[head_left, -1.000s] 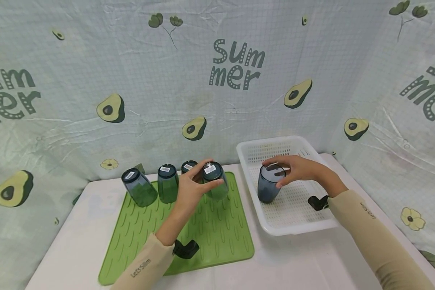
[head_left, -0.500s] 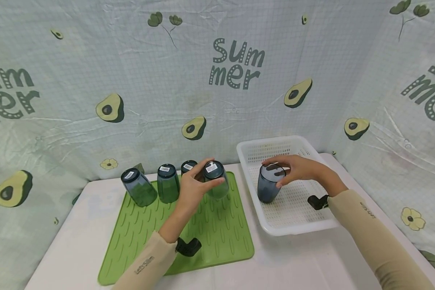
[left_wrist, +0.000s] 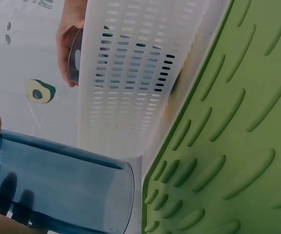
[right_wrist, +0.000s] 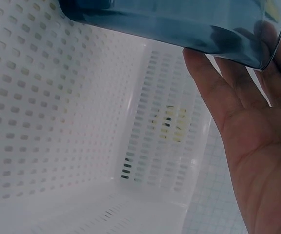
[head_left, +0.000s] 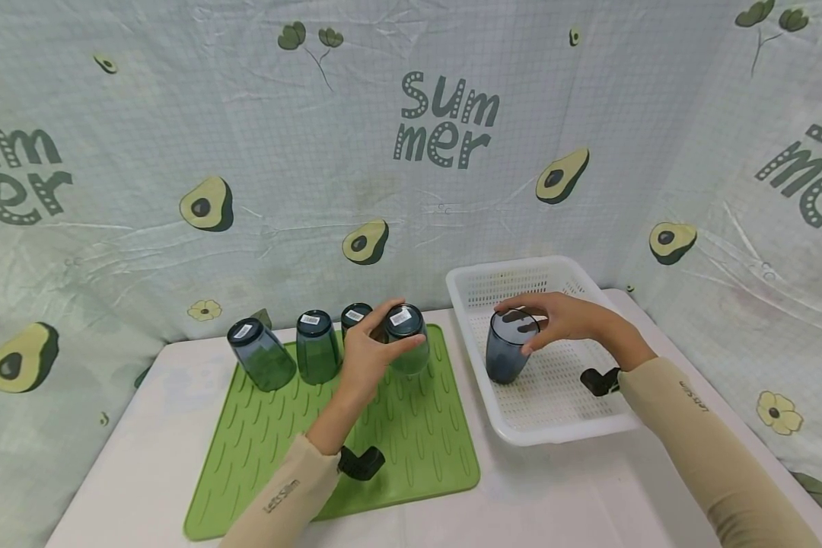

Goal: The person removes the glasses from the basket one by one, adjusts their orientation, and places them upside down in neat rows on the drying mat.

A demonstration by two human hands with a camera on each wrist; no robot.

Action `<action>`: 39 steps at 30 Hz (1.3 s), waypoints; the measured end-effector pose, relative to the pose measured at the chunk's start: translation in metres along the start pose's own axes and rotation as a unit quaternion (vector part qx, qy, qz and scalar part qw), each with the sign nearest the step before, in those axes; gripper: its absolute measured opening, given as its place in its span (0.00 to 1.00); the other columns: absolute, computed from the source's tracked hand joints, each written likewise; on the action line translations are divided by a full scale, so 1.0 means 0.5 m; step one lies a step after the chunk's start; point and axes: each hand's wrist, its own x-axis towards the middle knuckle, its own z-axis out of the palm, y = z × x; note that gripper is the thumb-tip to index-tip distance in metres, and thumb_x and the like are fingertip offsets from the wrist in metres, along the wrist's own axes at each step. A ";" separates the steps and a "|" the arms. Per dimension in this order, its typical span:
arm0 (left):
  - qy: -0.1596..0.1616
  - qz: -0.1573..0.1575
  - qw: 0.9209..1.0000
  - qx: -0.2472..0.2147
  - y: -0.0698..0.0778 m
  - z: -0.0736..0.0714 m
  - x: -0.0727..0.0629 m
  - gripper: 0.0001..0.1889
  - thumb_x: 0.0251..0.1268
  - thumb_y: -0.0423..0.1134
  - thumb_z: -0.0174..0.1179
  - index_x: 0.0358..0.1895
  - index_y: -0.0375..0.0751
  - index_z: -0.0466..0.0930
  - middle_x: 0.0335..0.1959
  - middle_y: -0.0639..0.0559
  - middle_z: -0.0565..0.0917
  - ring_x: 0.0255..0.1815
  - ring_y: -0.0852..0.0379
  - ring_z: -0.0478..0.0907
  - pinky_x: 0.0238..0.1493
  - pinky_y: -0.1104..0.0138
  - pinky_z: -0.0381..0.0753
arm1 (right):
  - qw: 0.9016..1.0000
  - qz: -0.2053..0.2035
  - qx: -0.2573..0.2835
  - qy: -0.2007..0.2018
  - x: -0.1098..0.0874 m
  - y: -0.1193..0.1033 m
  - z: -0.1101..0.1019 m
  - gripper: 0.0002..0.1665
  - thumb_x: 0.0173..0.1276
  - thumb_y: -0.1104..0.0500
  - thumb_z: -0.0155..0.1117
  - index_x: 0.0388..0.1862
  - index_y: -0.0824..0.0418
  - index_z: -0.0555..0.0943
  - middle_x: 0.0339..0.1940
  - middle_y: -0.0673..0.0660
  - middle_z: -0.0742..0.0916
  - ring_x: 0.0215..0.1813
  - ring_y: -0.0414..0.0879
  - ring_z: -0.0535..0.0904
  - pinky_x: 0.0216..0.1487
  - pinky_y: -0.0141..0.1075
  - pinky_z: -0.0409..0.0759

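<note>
My left hand point(head_left: 364, 356) grips an upside-down blue drinking glass point(head_left: 411, 364) over the right back part of the green ridged mat point(head_left: 418, 449). In the left wrist view, a narrow gap shows between the rim of this glass point(left_wrist: 82, 180) and the mat. My right hand point(head_left: 567, 316) holds a second blue glass point(head_left: 502, 359), mouth up, by its upper part inside the white perforated basket point(head_left: 520, 437). Fingers wrap the side of that glass point(right_wrist: 170, 24) in the right wrist view. Whether its base touches the basket floor, I cannot tell.
Three more upside-down glasses stand along the mat's back: a left one point(head_left: 266, 359), a middle one point(head_left: 318, 352), and one partly hidden point(head_left: 356, 313) behind my left hand. A patterned curtain point(head_left: 301, 190) rises behind the white table point(head_left: 144, 441).
My left forearm has shifted slightly to the right, and the glass in that hand has moved very little. The right hand and its glass have stayed in place.
</note>
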 end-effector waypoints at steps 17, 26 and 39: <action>0.024 0.016 0.999 0.038 -0.027 0.017 0.018 0.31 0.54 0.31 0.77 0.64 0.49 0.82 0.64 0.48 0.80 0.62 0.51 0.80 0.54 0.64 0.84 | 1.000 0.000 0.012 -0.006 0.003 0.001 -0.001 0.49 0.56 0.56 0.83 0.74 0.60 0.71 0.74 0.61 0.74 0.73 0.61 0.69 0.68 0.49 0.77; 0.041 0.026 0.997 0.062 -0.045 0.032 0.030 0.32 0.52 0.31 0.78 0.64 0.47 0.82 0.65 0.48 0.80 0.63 0.50 0.80 0.57 0.60 0.84 | 1.000 0.001 0.013 -0.008 0.002 0.001 -0.002 0.49 0.56 0.56 0.83 0.75 0.60 0.70 0.74 0.62 0.73 0.74 0.62 0.69 0.67 0.48 0.77; 0.048 0.011 0.998 0.046 -0.041 0.051 0.034 0.33 0.53 0.28 0.77 0.66 0.40 0.80 0.69 0.42 0.76 0.67 0.47 0.77 0.60 0.56 0.82 | 1.000 0.004 0.024 -0.011 0.003 0.003 -0.003 0.50 0.56 0.57 0.83 0.75 0.61 0.69 0.75 0.63 0.73 0.75 0.62 0.68 0.68 0.51 0.76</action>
